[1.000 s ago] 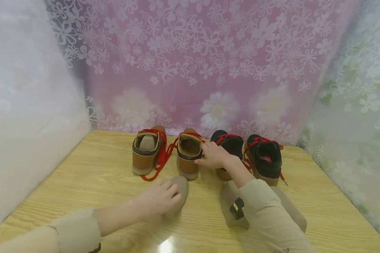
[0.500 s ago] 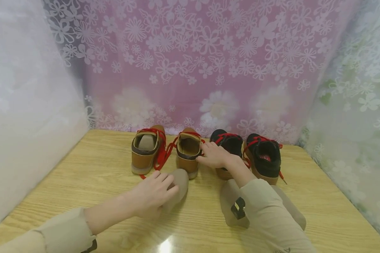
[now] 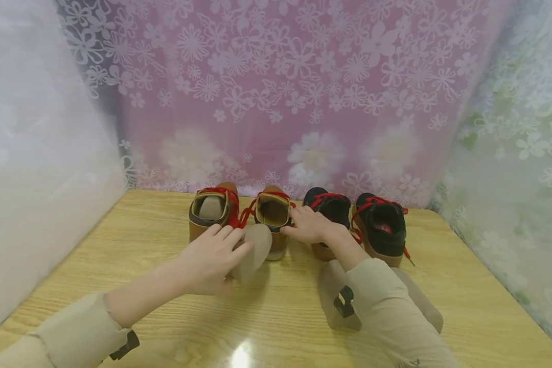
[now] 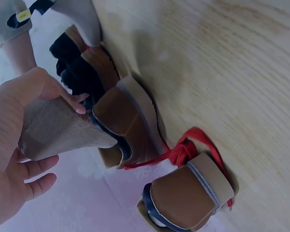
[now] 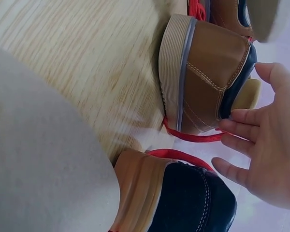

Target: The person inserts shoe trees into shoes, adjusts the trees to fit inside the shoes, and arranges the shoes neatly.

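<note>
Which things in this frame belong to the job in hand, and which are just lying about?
In the job:
- left hand, holding a beige insert
- right hand, touching the inner brown shoe
- outer brown shoe, insert inside

Lying by, perhaps for the same work:
- two black shoes
- two loose inserts, partly behind the right sleeve

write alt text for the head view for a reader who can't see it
A person's left hand holds a beige insert near the heel of a brown shoe, while the right hand touches that shoe. Beside it stand another brown shoe and two black shoes, all red-laced, on a wooden table.
</note>
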Action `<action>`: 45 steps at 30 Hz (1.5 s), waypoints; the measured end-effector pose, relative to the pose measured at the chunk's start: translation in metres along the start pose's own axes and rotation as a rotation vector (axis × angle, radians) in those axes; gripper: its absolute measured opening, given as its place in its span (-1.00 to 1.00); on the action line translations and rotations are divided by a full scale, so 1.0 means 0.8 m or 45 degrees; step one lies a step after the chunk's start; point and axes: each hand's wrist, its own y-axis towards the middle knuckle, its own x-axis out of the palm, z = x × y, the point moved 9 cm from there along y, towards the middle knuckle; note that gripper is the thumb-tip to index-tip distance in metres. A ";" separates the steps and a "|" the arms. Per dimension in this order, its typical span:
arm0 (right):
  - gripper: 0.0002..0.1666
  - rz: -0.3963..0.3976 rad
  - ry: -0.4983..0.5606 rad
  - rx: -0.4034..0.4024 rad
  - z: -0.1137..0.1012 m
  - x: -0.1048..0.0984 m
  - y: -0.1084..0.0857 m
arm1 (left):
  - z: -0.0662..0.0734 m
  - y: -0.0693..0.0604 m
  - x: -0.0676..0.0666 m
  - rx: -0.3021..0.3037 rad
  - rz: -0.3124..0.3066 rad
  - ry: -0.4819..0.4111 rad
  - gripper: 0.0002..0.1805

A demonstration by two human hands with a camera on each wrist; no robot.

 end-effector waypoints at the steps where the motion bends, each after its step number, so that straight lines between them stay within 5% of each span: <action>1: -0.37 -0.003 0.002 0.001 -0.001 0.000 0.000 | -0.004 0.001 -0.002 -0.013 0.002 -0.003 -0.32; 13: -0.20 0.018 0.029 0.001 -0.003 0.000 0.002 | -0.037 0.013 -0.001 -0.091 0.101 -0.073 -0.35; 22: -0.05 -0.005 -0.044 -0.031 -0.005 0.000 -0.002 | -0.051 0.025 0.009 -0.114 0.095 -0.095 -0.37; 35: -0.06 -0.042 -0.071 0.004 0.001 0.004 0.000 | -0.049 0.049 0.019 -0.057 0.063 0.041 -0.37; 45: -0.07 -0.054 -0.082 -0.004 -0.001 0.002 0.000 | -0.049 0.058 0.021 -0.061 0.030 0.005 -0.40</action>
